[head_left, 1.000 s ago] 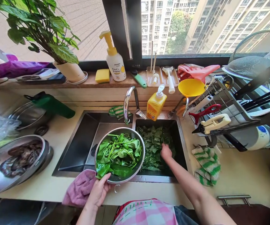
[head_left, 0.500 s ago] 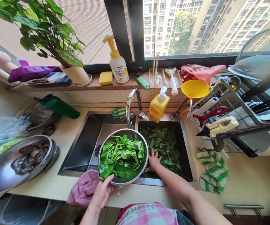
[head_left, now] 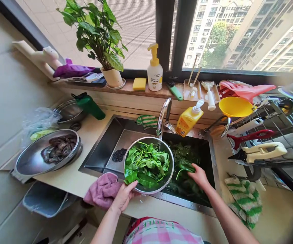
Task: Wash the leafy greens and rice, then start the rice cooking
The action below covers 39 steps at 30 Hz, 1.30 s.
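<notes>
My left hand [head_left: 126,196] grips the near rim of a round metal colander [head_left: 172,166], thumb on top and fingers beneath. Wet leafy greens [head_left: 148,162] with long stems fill it, and it sits over the divider between the two sink basins. Over the right basin [head_left: 209,173], my right hand [head_left: 198,176] is closed on a bunch of leafy greens [head_left: 184,166] just above the dark water. More leaves float under it. Water runs from the chrome faucet [head_left: 164,112] toward the colander's far rim.
A dark scouring pad [head_left: 119,155] lies in the left basin. Left on the counter stands a metal bowl [head_left: 34,159] with dark shrimp-like food. A purple cloth [head_left: 103,191] hangs over the front edge. A yellow soap bottle [head_left: 188,120] stands behind the sink; a dish rack [head_left: 286,115] is at right.
My right hand has gone from spread fingers in the leaves to holding a bunch lifted from the water. My left hand keeps the colander. The view has swung left.
</notes>
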Available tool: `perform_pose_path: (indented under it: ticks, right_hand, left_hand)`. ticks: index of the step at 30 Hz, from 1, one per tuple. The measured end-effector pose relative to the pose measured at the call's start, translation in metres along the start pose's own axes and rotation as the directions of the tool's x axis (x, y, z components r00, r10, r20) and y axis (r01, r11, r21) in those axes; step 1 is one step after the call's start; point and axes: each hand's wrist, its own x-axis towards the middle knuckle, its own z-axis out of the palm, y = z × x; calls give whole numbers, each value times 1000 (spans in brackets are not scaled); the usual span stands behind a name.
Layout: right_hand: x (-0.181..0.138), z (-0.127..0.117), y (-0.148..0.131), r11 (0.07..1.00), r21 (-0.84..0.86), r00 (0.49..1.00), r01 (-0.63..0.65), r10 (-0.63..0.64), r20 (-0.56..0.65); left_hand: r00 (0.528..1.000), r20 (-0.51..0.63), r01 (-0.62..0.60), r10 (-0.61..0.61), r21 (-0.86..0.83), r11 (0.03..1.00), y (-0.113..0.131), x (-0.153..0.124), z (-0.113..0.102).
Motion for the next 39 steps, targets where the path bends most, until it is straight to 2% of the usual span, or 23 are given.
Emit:
perform_pose_path:
  ticks: [3,6,11,17,21,23,27,33,36,39]
  right_hand:
    - [-10,-37,-9,984,176,979,39,-2,-205]
    - [-18,-57,-21,980,199,964,18,36,-264]
    - [-24,-60,-35,979,204,927,-25,99,-361]
    - [-19,-62,-38,973,221,892,-73,163,-421]
    - [-17,-79,-38,957,288,875,-43,175,-451]
    - [-21,-94,-45,917,398,882,23,169,-440]
    - [-44,-131,-79,756,644,929,118,145,-340]
    - [-85,-172,-147,662,731,954,167,78,-289]
    - [-89,-175,-180,666,714,960,217,-11,-281]
    - [-75,-150,-210,709,624,941,329,-189,-281]
  left_hand:
    - [1000,16,-9,9,-1,1000,1,1,0]
    - [999,31,-15,15,-1,1000,1,0,0]
    - [999,46,-24,24,6,1000,1,-3,2]
    - [999,38,-36,35,21,999,4,-3,4]
    - [998,39,-60,59,25,998,1,-1,4]
    - [997,54,-62,61,29,998,-1,1,3]
    - [995,80,-70,68,29,997,-4,3,4]
    - [994,92,-65,64,7,998,-2,2,6]
    - [994,97,-59,59,-7,998,-1,0,8]
    - [992,98,-74,75,-9,997,-2,-1,8]
